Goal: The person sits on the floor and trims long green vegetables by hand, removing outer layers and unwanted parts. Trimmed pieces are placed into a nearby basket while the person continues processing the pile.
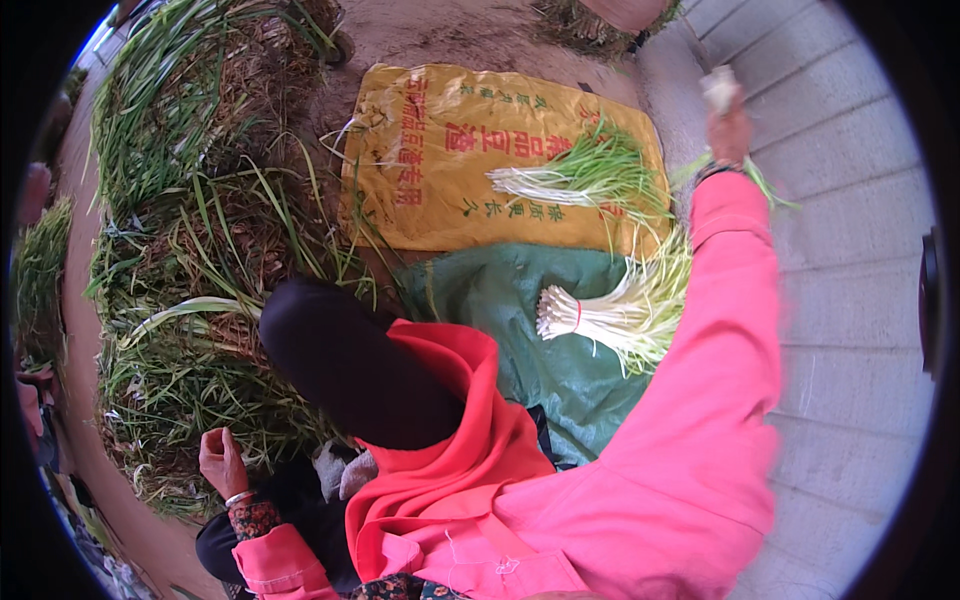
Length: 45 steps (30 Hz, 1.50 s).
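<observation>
My right hand [729, 127] is stretched out at the upper right, closed around a small bunch of leafy stalks whose white ends [720, 88] point away from me; green leaves hang by the wrist. My left hand [223, 459], fingers curled, is at the lower left beside the heap of green plants [202, 405]; nothing shows in it. A thick bundle of white-stemmed greens [592, 319], tied with a red band, lies on the green woven sheet [480, 292]. Loose white-stemmed greens [570, 176] lie on the yellow printed sack [420, 172] beyond it.
Large piles of green stalks with brown debris [225, 97] stand along the left. A pale ribbed wall or panel [840, 225] runs down the right side. Another plant pile [581, 30] is at the top, with part of a person [626, 9] near it. My bent dark-clad knee [315, 330] is between the heap and the sheet.
</observation>
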Tool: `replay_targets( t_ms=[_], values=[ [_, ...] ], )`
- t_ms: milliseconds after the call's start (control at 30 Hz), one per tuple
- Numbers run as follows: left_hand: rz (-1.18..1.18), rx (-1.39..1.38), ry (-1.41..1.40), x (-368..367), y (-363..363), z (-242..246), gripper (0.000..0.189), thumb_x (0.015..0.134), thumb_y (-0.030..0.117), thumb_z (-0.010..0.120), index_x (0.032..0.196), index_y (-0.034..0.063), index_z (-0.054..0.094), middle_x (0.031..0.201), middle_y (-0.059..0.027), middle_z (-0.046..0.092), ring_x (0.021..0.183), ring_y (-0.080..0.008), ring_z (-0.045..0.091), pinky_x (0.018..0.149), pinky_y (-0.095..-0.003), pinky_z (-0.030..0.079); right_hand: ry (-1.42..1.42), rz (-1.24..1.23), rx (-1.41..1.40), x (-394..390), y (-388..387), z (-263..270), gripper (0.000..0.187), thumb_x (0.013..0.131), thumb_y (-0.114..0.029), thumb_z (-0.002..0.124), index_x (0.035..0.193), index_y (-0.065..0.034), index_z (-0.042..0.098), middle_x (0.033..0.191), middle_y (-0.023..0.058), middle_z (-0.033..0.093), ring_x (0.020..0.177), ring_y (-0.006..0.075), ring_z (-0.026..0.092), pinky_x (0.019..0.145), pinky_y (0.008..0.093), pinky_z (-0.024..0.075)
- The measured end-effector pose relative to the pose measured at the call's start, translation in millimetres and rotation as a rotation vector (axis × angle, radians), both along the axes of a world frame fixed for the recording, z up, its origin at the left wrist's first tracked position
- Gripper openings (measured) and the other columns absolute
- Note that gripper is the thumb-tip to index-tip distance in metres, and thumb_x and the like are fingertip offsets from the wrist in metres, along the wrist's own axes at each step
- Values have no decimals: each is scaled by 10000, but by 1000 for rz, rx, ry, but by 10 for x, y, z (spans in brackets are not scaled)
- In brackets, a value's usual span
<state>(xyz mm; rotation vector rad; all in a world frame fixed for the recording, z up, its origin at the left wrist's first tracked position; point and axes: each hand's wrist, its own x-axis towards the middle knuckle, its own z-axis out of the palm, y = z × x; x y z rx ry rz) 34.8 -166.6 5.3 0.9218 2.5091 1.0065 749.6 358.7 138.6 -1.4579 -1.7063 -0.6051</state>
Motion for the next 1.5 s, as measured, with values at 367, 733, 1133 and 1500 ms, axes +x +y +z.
replay_targets(
  t_ms=[367,733,1133,1500],
  values=[
    [10,-280,107,19,-7,-42,143,866,126,610,795,8,572,650,-40,569,578,-111,518,566,-256,433,-566,153,-835,-1064,-172,-3187,255,876,-97,434,1109,-155,519,867,98,631,766,296,642,721,460,451],
    [-31,-316,141,-65,275,-276,169,855,159,614,802,1,581,683,-87,596,595,-173,561,582,-307,446,-826,-96,-525,-1225,781,-3010,254,853,-93,480,1094,-161,522,762,35,575,686,196,627,715,404,418],
    [-51,-434,93,-138,389,-384,210,840,202,620,808,-3,590,684,-103,604,612,-194,558,603,-328,449,-743,39,-1085,-1684,604,-3657,274,849,-108,499,1116,-169,508,1038,63,601,1011,241,589,851,483,380],
    [72,-453,-35,-96,347,-289,333,865,211,660,1074,-43,606,992,-153,674,849,-210,634,769,-322,507,-454,-172,-928,-2048,303,-3530,228,771,-64,589,995,-84,550,1010,112,524,1024,272,544,846,407,470]
  ],
)
